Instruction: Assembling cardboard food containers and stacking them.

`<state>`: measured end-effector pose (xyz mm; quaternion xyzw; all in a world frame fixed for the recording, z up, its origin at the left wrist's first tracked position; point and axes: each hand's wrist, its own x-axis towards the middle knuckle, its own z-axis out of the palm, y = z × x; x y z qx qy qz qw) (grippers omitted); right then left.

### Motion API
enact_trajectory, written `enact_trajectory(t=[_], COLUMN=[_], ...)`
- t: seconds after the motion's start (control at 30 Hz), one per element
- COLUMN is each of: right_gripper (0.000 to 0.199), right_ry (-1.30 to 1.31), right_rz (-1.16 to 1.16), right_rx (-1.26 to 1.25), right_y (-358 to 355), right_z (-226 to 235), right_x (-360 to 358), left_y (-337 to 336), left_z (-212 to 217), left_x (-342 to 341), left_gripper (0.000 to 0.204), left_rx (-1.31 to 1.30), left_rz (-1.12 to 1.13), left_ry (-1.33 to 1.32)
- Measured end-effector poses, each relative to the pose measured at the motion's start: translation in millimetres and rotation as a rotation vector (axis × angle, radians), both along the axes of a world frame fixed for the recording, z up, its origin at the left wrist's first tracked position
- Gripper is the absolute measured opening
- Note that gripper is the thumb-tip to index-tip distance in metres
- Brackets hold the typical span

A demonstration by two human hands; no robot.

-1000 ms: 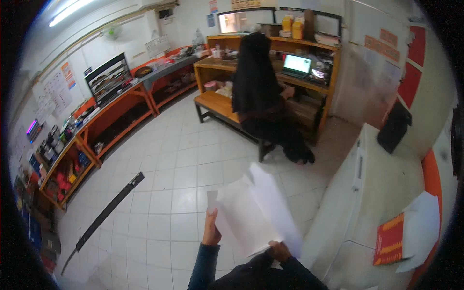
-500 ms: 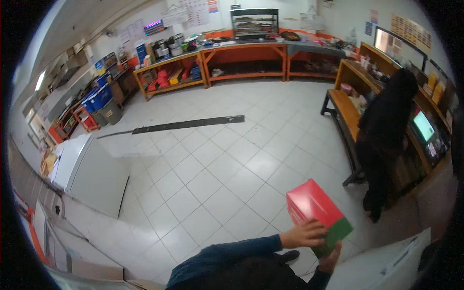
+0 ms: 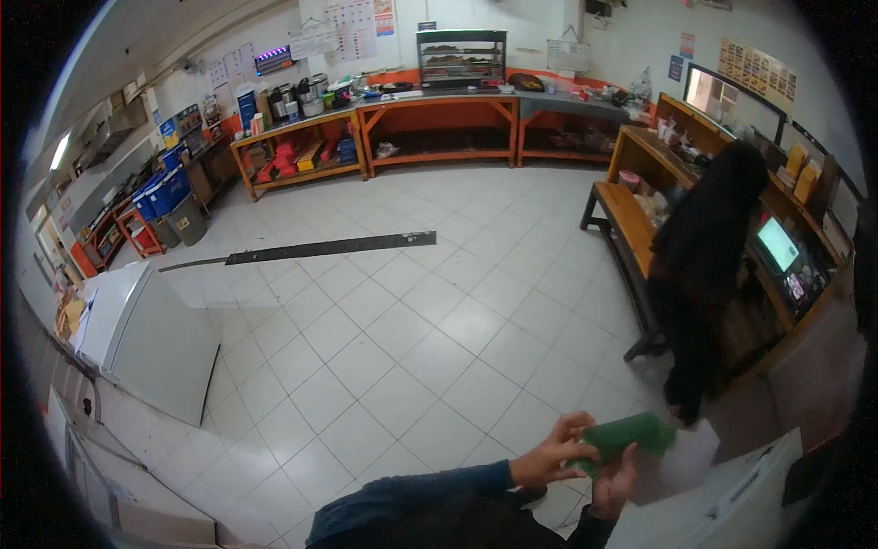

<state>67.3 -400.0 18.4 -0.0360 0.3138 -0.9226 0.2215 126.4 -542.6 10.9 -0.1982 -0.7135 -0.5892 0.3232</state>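
Green box: one, at lower right, raised over the tiled floor and gripped by two hands. Pale panel: just beside the box's right end, blurred; cannot tell whether joined to it.

Left hand: closed on the box's left end, fingers bent around it; dark blue sleeve.

Right hand: gripping the box from below, thumb up against its near side.

White cabinet: near the right hand, at the lower right edge.

Person in black clothing: right side, beside a low brown surface on dark legs; laptop with lit screen near this person.

Yellow boxes: upright on the wooden shelf unit, far right.

Long surface with orange frame: along the back wall, bearing a glass display case; grey surface adjoining at right.

Dark strip: lying across the floor, left of centre.

White freezer: left side, papers on top.

Blue bins: far left, beside a grey bin
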Motion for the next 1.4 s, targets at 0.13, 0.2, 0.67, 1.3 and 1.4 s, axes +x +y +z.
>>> enact_trajectory(t=[0.13, 0.2, 0.67, 1.3, 1.4], right_gripper=[0.032, 0.031, 0.029, 0.021, 0.019], right_ry=[-0.062, -0.046, 0.389, 1.040, 1.200], right_rz=[-0.041, -0.045, -0.227, -0.401, -0.496], right_rx=[0.011, 0.020, 0.707, 1.280, 1.300], right_y=[-8, -15, 0, 23, 27], right_z=[12, 8, -13, -32, -25], right_x=[7, 13, 22, 23, 21], left_y=[-8, -6, 20, -3, -7], left_z=[-5, -10, 0, -17, -12], left_x=[-3, -6, 7, -1, -9], left_gripper=[0.042, 0.044, 0.064, 0.020, 0.020], left_rx=[-0.294, -0.329, -0.248, -0.165, -0.202], left_rz=[0.095, 0.165, 0.028, -0.116, -0.162], left_ry=[0.028, 0.013, -0.384, -0.425, -0.328])
